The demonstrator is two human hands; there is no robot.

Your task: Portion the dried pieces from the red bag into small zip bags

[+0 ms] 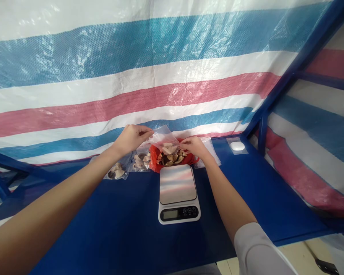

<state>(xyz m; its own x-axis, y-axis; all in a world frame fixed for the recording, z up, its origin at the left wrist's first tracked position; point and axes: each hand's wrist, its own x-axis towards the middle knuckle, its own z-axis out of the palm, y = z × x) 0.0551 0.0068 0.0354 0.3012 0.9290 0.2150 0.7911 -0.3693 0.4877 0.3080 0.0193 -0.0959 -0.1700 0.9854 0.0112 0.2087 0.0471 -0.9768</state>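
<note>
Both hands, my left hand [131, 136] and right hand [192, 145], pinched the clear bag [163, 137] open above the red bag of shells [169, 156] between them.

A blue table [120, 229] carries a white scale [179, 194] with a silver top, before a blue-white-red striped tarp [160, 68].

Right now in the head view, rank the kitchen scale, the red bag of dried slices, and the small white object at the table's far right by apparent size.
1. Kitchen scale, largest, though nearest the camera.
2. Red bag of dried slices, partly hidden behind the clear bag and the hands.
3. Small white object, clearly smallest.
</note>
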